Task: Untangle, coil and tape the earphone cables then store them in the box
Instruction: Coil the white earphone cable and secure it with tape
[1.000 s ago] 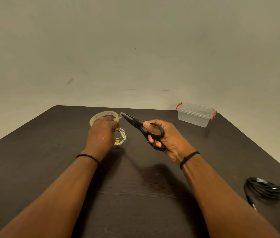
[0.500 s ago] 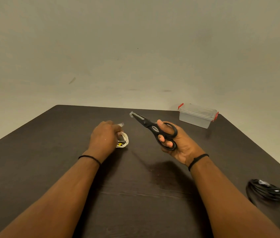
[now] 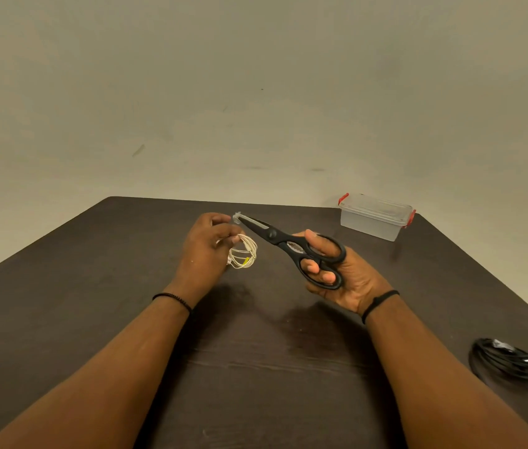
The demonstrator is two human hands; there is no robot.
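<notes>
My left hand [image 3: 206,246] holds a small coil of white earphone cable [image 3: 243,252] above the middle of the dark table [image 3: 94,286]. My right hand [image 3: 330,270] grips black scissors [image 3: 291,246] by the handles, blades pointing up and left. A short piece of clear tape [image 3: 237,217] sticks to the blade tip, close to my left fingertips. A coiled black earphone cable [image 3: 508,359] lies at the table's right edge. The clear plastic box [image 3: 374,217] with red clips stands shut at the far right corner. The tape roll is out of sight.
A plain beige wall rises behind the table. The table's far edge runs just beyond my hands, and its right edge lies close to the black coil.
The tape roll held by my left hand a second ago is gone from view. The scissors moved right, then back toward my left hand, carrying a cut piece of tape on the tip.
</notes>
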